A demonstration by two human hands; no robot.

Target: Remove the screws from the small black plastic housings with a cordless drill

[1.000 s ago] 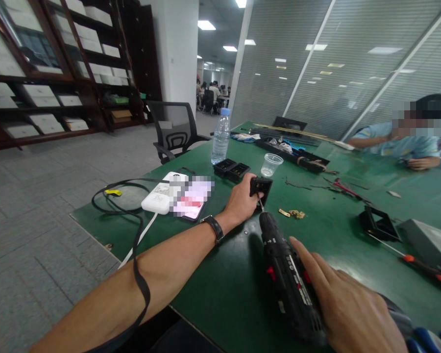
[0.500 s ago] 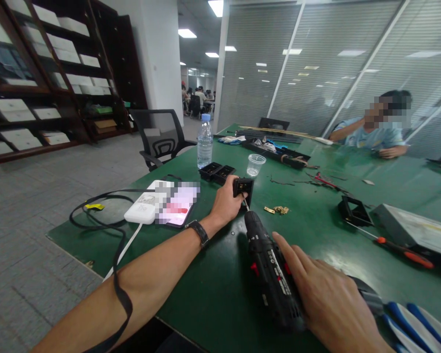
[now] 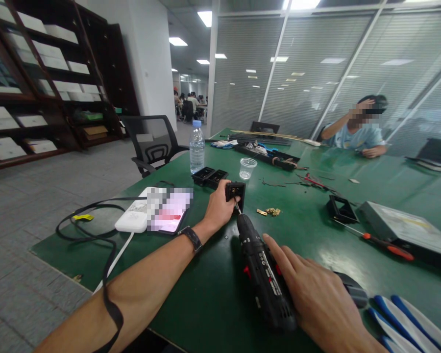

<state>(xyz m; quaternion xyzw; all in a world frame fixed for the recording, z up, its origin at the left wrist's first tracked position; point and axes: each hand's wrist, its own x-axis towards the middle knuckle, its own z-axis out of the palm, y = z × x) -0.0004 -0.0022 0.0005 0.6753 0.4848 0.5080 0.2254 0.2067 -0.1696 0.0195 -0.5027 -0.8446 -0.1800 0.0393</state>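
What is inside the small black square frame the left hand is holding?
Inside the small black square frame, brass-coloured metal shows, with the bit of the black cordless drill pointing into it. The left hand covers its near left side; any screw is too small to see.

Right hand [image 3: 316,299] covers the drill's [image 3: 260,274] grip and runs off the bottom edge. Phone [image 3: 169,213] screen is blurred out. Far right, the seated person's face is blurred too.
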